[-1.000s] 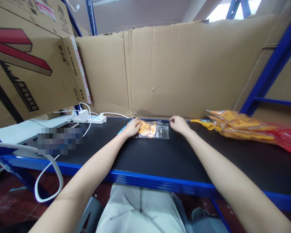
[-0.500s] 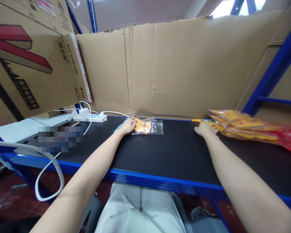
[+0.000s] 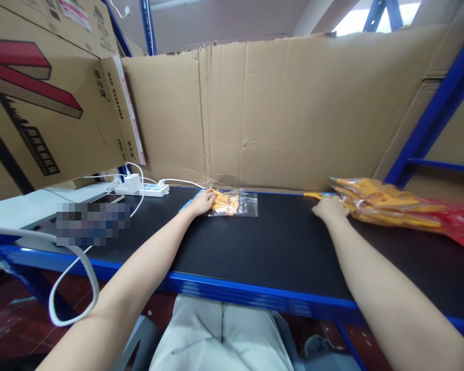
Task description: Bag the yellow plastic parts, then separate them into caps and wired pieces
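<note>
My left hand (image 3: 203, 203) lies over the left end of a clear plastic packet (image 3: 249, 204) on the black tabletop, its fingers bent down onto it. Orange pieces (image 3: 226, 202) show through the film, and a bit of blue card (image 3: 188, 202) sticks out left of the hand. To the right, my right hand (image 3: 330, 208) is closed at the left end of a heap of bagged orange pieces (image 3: 379, 198). Just beyond its knuckles a thin orange piece (image 3: 312, 195) pokes out to the left. What those fingers hold is hidden.
Red plastic film (image 3: 458, 221) trails from the heap at the right. A white power strip (image 3: 154, 189) with cables sits back left, near a blurred-out object (image 3: 95, 222). Cardboard (image 3: 294, 113) walls the back, a large printed box (image 3: 62, 103) the left. A blue rail (image 3: 255, 293) edges the front.
The view has shifted slightly. My right hand has drawn back a little towards me and curled in more. The left hand stays on the packet.
</note>
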Motion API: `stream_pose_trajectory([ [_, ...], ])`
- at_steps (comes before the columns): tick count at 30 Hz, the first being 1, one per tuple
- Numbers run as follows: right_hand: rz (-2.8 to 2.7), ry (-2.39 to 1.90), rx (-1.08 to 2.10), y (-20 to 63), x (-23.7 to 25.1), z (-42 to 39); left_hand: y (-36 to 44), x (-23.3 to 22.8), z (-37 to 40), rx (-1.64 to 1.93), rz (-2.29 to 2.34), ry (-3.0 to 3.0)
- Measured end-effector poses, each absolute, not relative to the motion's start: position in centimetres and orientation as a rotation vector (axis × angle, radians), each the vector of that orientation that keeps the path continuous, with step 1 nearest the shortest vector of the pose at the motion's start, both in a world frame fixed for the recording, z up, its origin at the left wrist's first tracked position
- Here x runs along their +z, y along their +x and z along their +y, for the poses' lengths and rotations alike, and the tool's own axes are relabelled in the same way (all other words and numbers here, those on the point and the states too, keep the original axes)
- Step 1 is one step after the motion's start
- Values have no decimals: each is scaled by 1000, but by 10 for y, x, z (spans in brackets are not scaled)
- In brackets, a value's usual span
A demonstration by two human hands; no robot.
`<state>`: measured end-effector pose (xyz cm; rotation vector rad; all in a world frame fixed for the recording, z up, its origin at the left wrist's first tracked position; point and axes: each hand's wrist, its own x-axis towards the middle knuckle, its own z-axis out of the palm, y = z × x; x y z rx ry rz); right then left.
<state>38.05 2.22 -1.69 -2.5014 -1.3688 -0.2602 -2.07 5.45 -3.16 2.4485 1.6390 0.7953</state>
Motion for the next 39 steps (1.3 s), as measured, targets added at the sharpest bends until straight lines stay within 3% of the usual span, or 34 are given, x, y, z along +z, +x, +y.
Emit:
stream_pose_trajectory([
  [9, -1725, -2475, -303, 304, 10, 11, -21, -33, 55, 821, 1612, 2440],
  [18, -2088, -1999, 225, 275, 20, 9, -22, -36, 57, 839, 1564, 2473],
  [24, -2194, -2050, -168, 289, 7, 13, -22, -36, 57, 836, 1610, 2450],
  [28, -2280, -2002, -33, 295, 1, 14, -22, -36, 57, 850, 1589, 2478],
  [34, -2285, -1774, -216, 288, 9, 11, -20, -35, 55, 851, 1588, 2457],
  [39, -2322, -1519, -135, 263, 20, -4, -6, -31, 46, 834, 1509, 2435],
])
